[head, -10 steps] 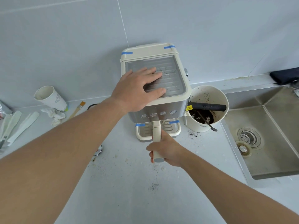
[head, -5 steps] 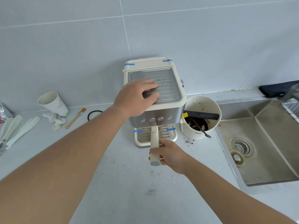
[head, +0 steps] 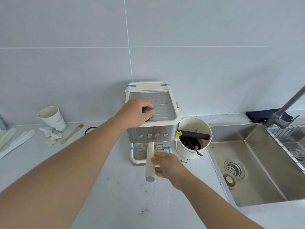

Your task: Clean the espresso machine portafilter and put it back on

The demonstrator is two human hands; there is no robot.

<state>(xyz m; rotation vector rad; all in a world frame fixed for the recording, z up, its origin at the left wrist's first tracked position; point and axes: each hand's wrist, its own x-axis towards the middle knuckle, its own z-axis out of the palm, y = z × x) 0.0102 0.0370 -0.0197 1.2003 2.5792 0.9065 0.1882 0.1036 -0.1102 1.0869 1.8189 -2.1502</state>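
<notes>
**Both hands easing off as the portafilter sits in the machine**

Two changes stand out against the earlier views. The left hand, flat with fingers spread on the espresso machine a second ago, now has its fingers curled under, knuckles resting on the ribbed top tray, gripping nothing. The right hand, which was wrapped around the portafilter handle, has slid to the handle's right side; thumb and fingers touch it loosely rather than closing around it.

The handle points straight out from under the machine's front, above the drip tray, toward the front edge of the counter. Its head is hidden under the machine, so whether it is fully locked cannot be told. Judging by the centred handle and the slackening hands, refitting looks nearly or wholly done.

Coffee grounds are scattered on the counter in front of the machine. A cream tub with dark grounds stands just beside the machine, between it and the sink.
</notes>
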